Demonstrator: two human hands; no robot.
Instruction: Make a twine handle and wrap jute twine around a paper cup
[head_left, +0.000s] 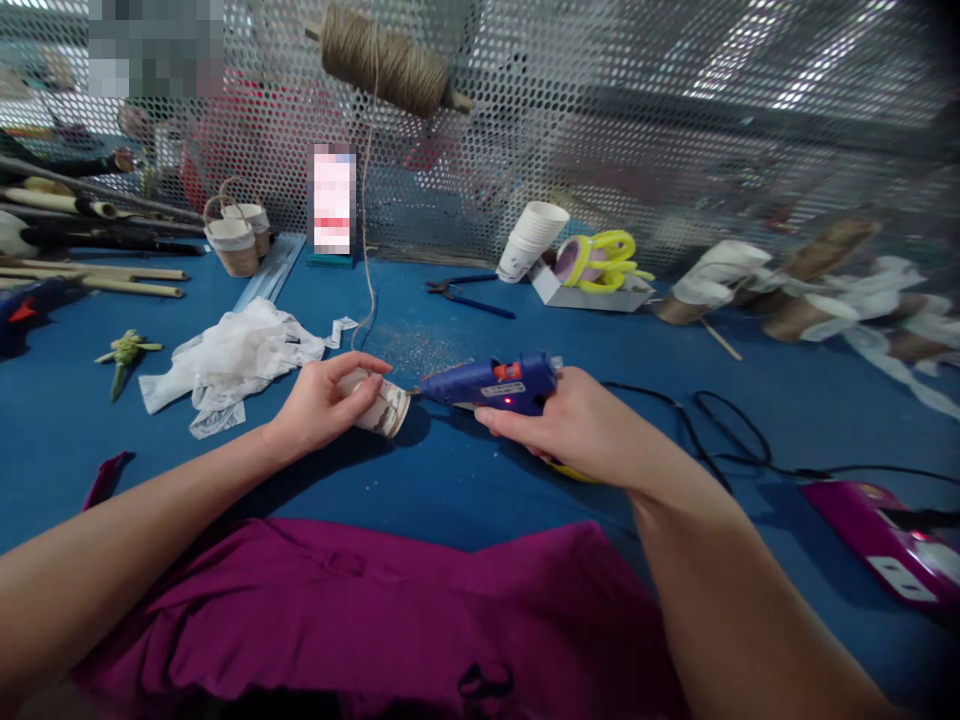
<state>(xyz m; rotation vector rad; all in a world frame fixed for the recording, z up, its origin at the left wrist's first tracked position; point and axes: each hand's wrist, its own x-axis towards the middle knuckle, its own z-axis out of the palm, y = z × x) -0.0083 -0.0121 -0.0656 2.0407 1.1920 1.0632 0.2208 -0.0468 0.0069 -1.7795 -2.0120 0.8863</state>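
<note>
My left hand (pixel 337 400) is closed around a small paper cup (pixel 388 410), tilted on its side with its end facing right. In my right hand (pixel 574 425) is a blue glue gun (pixel 487 385) with a red light lit on its side. The nozzle of the glue gun points left and meets, or nearly meets, the cup's edge; I cannot tell if they touch. A thin twine (pixel 367 260) hangs from a large spool (pixel 382 60) and runs down behind my left hand, where its end is hidden.
Crumpled white lace (pixel 240 350) lies left of my hands. Behind are blue pliers (pixel 472 295), stacked paper cups (pixel 532 240), a white box (pixel 592 290) with yellow-handled scissors (pixel 607 260), and twine-wrapped cups (pixel 236 245). A black cord (pixel 697 440) and purple power strip (pixel 877 540) lie right.
</note>
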